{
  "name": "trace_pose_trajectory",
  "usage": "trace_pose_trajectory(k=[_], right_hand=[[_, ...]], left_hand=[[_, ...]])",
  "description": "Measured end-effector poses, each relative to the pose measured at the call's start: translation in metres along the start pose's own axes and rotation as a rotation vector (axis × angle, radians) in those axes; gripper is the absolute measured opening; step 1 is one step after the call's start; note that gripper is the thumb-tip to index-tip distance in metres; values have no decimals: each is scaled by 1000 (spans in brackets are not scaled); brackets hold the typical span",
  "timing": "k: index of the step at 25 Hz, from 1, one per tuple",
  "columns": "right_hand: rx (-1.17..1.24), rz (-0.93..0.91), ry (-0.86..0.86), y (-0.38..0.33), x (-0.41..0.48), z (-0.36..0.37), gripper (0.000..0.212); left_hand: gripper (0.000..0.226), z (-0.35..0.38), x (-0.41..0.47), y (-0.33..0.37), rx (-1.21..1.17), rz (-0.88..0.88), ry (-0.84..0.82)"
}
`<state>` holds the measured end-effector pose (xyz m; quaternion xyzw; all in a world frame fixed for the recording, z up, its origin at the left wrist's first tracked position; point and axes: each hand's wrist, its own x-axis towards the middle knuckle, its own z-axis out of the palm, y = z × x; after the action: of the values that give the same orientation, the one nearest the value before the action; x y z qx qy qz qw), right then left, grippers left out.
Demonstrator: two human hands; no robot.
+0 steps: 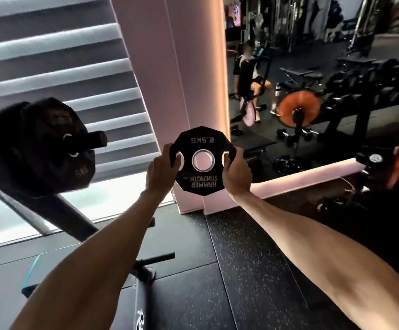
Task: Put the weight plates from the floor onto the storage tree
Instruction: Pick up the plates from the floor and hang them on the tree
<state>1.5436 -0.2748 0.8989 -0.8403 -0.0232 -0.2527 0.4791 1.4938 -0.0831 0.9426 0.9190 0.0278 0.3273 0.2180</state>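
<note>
I hold a small black 2.5 kg weight plate [202, 179] upright in front of me, its lettering upside down and its centre hole facing me. My left hand [160, 169] grips its left handle slot and my right hand [235, 173] grips its right slot. To the left, a black horizontal peg [95, 140] of the storage tree [50, 206] sticks out toward the plate. Black 5 kg plates [50, 148] hang on that peg. The held plate is right of the peg's tip and apart from it.
A bench [131, 294] stands below my arms on the dark rubber floor [241, 270]. A pale pillar [193, 67] rises behind the plate. A mirror on the right shows a seated person [251, 75], dumbbell racks [370, 79] and an orange plate [299, 108].
</note>
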Motion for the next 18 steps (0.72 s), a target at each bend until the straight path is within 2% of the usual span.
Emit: trace_pose_trajectory(k=[4,7,12,18], right_hand=[[127,-52,-5,-20,42,50,33],[214,-47,-70,-36,76,96,34],[399,-91,-275,-69,115,156,33],[589,-222,-484,-107,104,203,30]], left_hand=[[35,-12,42,-17,97,4,165],[35,-25,70,-23,229,3,285],[41,-43,103,-31,509,-62,469],[33,-71,85,-32,781,-131,577]])
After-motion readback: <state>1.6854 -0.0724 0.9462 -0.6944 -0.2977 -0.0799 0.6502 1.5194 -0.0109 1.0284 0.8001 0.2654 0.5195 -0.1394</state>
